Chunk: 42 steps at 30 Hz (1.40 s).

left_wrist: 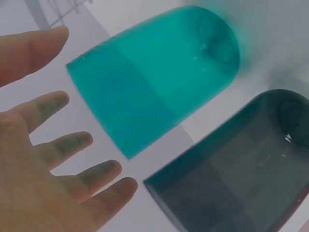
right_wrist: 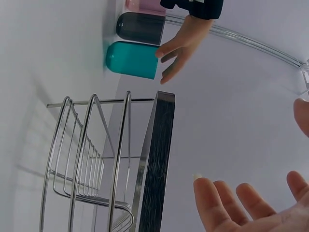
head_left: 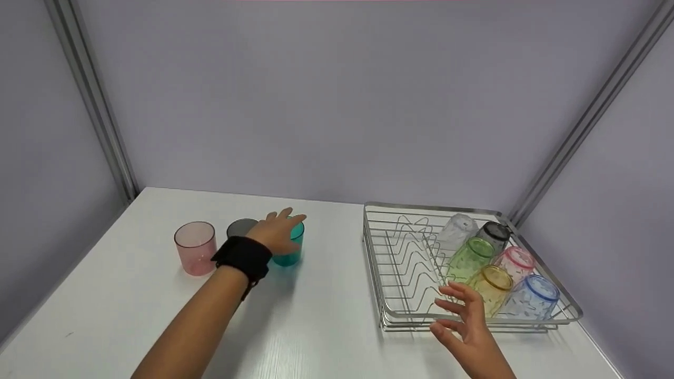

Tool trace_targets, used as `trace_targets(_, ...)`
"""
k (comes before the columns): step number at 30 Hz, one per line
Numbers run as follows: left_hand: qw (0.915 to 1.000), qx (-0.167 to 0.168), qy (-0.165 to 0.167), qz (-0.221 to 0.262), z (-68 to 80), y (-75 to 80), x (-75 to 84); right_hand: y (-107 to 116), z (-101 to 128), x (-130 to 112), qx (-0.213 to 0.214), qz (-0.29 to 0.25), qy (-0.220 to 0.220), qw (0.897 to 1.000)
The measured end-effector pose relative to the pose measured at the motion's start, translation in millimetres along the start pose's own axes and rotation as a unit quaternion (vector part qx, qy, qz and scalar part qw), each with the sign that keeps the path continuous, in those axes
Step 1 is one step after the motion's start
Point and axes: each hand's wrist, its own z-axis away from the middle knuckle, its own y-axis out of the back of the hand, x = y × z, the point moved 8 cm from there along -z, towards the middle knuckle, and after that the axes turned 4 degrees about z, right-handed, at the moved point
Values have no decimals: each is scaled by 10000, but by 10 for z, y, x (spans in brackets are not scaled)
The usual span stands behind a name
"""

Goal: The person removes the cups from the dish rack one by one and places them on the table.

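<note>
My left hand (head_left: 277, 231) hovers open just above a teal cup (head_left: 289, 247) on the white table (head_left: 131, 295); its spread fingers (left_wrist: 58, 145) are apart from the teal cup (left_wrist: 154, 72). A dark grey cup (head_left: 240, 228) stands behind my wrist and shows close by as the grey cup (left_wrist: 231, 169). A pink cup (head_left: 195, 247) stands to the left. My right hand (head_left: 463, 316) is open with fingers spread at the front edge of a wire dish rack (head_left: 379, 273), holding nothing. In the right wrist view the rack's rim (right_wrist: 157, 159) is beside my fingers (right_wrist: 231, 198).
Inside the rack lie several tumblers on their sides: clear (head_left: 457, 229), grey (head_left: 494, 234), green (head_left: 470, 256), pink (head_left: 515, 261), yellow (head_left: 491, 287) and blue (head_left: 533, 297). Walls with metal posts close the table at the back and sides.
</note>
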Motion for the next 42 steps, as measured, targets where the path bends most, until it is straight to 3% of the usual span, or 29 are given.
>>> trace_targets(4,9988,202,-153,418,144,98,6,26,-37,3,6,79,23,10000)
trace_targets(7,9950,564,-340,752,302,194,32,67,-65,10,36,215,39,9998)
trace_targets(10,9869,948,-655,1132,525,272,93,116,-87,25,80,369,61,9993)
trace_targets(13,9731,1265,-1015,1638,789,299,179,156,-103,42,121,513,88,9986)
trace_targets(17,9583,1415,-1322,2101,1108,195,307,187,-109,59,161,630,154,9978)
trace_targets(23,9521,1149,-1386,2471,1462,-60,436,142,-133,85,96,553,108,9984)
trace_targets(27,9528,1125,-1316,2493,1598,-116,423,59,-208,72,-49,511,181,9985)
trace_targets(32,9536,1154,-1293,2462,1664,-157,417,77,-298,22,-67,617,334,9975)
trace_targets(38,9553,850,-1035,2636,1734,-292,415,257,-389,19,-101,794,280,9964)
trace_targets(42,9528,927,-1152,2651,1810,-310,448,476,-490,51,64,979,282,9948)
